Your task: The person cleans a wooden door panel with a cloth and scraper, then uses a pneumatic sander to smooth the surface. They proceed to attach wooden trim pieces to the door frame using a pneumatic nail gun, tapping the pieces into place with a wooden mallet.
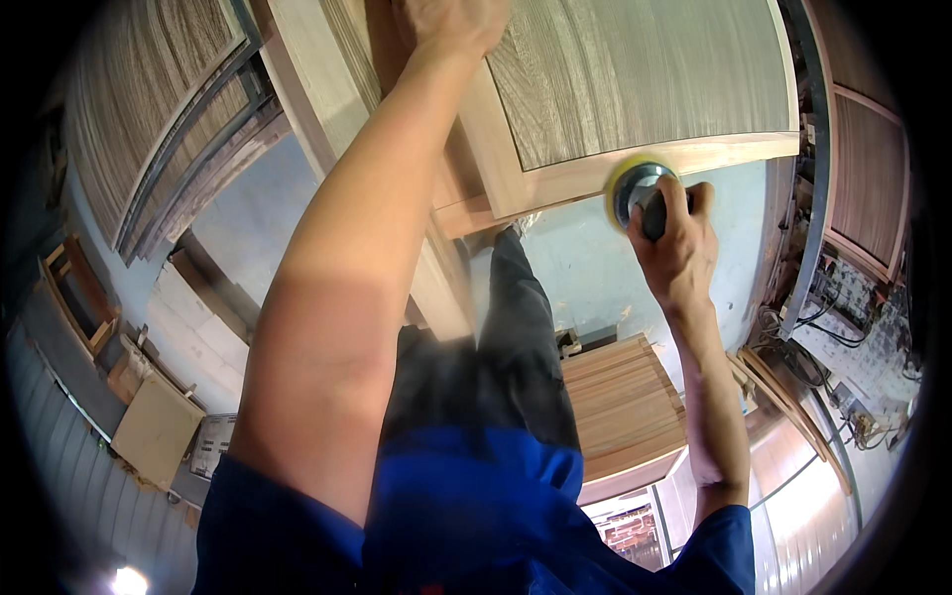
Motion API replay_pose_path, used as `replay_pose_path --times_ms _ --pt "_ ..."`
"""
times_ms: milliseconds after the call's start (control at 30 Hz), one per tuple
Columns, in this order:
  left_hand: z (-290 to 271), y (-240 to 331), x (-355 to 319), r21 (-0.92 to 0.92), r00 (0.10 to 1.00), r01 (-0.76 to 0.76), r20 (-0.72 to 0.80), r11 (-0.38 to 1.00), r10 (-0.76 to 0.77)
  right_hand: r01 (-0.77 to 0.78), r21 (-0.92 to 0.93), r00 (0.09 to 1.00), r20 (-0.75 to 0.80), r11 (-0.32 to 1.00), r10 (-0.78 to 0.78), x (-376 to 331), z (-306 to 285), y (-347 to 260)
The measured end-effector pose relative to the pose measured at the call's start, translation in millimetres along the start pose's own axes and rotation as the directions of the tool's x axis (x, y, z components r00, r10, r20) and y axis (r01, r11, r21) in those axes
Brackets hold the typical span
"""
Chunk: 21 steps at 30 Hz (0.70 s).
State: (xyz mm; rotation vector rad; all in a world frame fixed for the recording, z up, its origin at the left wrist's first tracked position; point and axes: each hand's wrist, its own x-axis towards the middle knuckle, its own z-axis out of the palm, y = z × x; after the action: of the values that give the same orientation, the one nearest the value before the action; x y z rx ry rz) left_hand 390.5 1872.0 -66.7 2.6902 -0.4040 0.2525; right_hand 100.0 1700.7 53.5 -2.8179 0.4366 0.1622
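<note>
My right hand (pixel 684 238) grips a palm sander (pixel 640 188), a dark round tool with a yellow-edged pad. Its pad rests at the pale wooden border along the near edge of a framed wood panel (pixel 635 79) with a grey-brown grained centre. At the top of the picture my left hand (pixel 456 22) lies by the panel's left frame piece. Its fingers run past the upper edge, so their grip is hidden. Below the panel's corner, pale timber pieces (pixel 451 288) extend toward my legs.
A grained panel (pixel 149 99) stands on the left beside a dark metal edge. A brown panel (pixel 868 178) is at the far right, above cables (pixel 833 317). A stack of wooden pieces (pixel 625 397) sits below my right hand. The floor (pixel 585 278) is light blue.
</note>
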Motion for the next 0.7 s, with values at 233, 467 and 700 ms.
replay_pose_path --times_ms 233,467,700 --pt "2 2 0 0.003 1.0 -0.01 0.006 1.0 0.01 0.265 0.12 0.95 0.14 0.957 -0.281 -12 27 -76" --pt "3 0 3 0.04 1.0 -0.016 -0.008 0.999 0.016 0.267 0.109 0.945 0.164 0.958 -0.282 -17 26 -80" --pt "3 2 2 0.039 1.0 -0.021 -0.014 0.999 0.022 0.26 0.133 0.949 0.149 0.956 -0.279 -10 21 -81"
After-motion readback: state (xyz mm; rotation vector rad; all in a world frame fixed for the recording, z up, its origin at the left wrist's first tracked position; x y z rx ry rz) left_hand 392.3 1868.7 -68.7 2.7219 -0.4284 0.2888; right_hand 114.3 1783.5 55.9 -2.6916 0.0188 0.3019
